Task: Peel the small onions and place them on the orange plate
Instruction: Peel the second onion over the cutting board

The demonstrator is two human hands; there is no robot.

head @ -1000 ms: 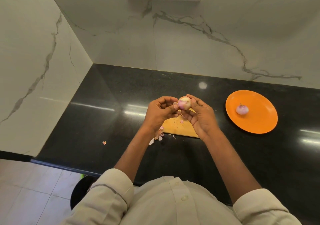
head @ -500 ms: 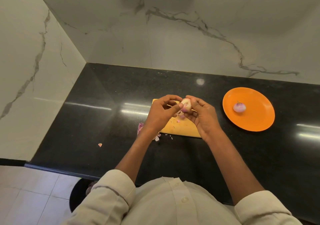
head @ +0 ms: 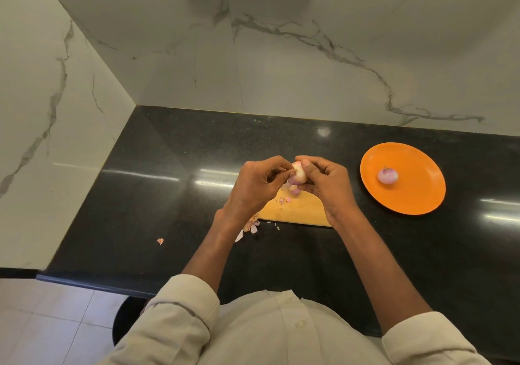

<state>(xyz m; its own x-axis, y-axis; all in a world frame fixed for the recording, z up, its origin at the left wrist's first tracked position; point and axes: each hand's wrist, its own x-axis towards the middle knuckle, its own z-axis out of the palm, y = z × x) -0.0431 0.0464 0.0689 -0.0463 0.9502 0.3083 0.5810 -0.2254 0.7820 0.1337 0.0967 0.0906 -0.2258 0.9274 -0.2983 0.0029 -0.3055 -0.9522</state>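
Note:
A small pale onion (head: 298,172) with pink skin is held between both hands above a wooden cutting board (head: 301,210). My right hand (head: 327,184) grips it from the right with thumb on top. The fingertips of my left hand (head: 259,184) pinch at its left side, where skin hangs loose. Another small onion (head: 387,175), purple-white, lies on the orange plate (head: 416,196) to the right.
Onion peel scraps (head: 251,225) lie on the black counter (head: 168,196) beside the board's left corner, and one stray scrap (head: 160,241) lies further left. Marble walls close the back and left. The counter's front edge is just below my arms.
Both hands kept working the onion in place above the board; my left fingers shifted on its left side. The camera view moved slightly. The plate and its onion stayed put.

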